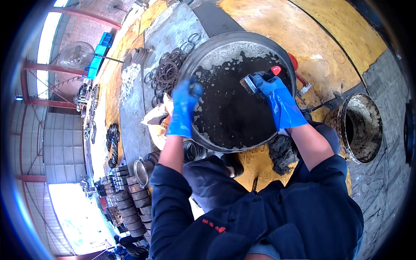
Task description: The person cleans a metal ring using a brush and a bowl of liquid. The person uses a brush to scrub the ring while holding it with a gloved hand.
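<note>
Over the round basin (pixel 238 37) of dark, foam-edged liquid (pixel 234 115), here's the right hand (pixel 268 89) in its blue glove, fingers wrapped round a flat paintbrush (pixel 250 83)! Bristles face left, the red-tipped handle juts out to the upper right, and whether the bristles touch the liquid, I cannot tell. Across at the basin's left rim, the left hand (pixel 185 106), gloved in blue too, is a blur; something dark shows at its fingers, but whether they grip it or stand apart, I can't call it. Just beyond that hand, a heap of dark metal rings (pixel 169 71) lies on the floor. Far right, well apart from the basin, stands a crusted bucket (pixel 364 130), its mouth showing.
</note>
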A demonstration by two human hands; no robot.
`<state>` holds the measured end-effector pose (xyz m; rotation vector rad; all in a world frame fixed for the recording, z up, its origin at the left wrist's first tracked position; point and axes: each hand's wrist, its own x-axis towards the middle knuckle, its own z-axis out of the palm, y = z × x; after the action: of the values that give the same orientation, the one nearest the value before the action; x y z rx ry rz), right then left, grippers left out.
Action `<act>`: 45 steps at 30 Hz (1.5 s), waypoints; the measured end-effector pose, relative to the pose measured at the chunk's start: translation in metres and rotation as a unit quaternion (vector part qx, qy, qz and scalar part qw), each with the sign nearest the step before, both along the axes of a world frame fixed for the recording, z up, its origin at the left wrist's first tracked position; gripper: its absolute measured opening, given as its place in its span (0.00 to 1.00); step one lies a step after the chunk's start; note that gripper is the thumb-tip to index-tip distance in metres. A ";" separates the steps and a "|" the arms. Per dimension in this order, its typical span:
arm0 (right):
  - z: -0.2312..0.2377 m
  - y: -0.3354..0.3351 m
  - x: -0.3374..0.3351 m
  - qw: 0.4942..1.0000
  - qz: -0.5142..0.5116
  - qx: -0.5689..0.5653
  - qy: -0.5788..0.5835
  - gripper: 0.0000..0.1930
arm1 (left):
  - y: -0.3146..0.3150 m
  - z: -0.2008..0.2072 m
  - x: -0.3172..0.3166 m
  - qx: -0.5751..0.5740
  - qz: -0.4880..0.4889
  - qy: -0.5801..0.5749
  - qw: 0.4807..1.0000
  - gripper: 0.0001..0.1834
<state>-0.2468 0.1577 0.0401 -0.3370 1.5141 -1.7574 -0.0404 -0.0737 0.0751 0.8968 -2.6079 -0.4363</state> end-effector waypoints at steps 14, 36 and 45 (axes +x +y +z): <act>-0.058 -0.031 0.001 0.996 0.024 0.065 0.059 0.14 | 0.069 -0.158 -0.005 0.152 -0.029 -0.177 0.972 0.36; -0.041 -0.027 0.005 0.995 0.028 0.091 0.042 0.13 | 0.101 -0.156 -0.019 0.257 -0.081 -0.159 0.950 0.19; -0.049 -0.027 -0.001 0.995 0.007 0.093 0.043 0.13 | 0.103 -0.098 -0.031 0.441 -0.150 -0.238 0.852 0.20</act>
<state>-0.2474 0.1308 -0.0090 -0.3308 1.7179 -1.5945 -0.0713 0.0296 -0.0234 0.9095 -2.9902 -1.8117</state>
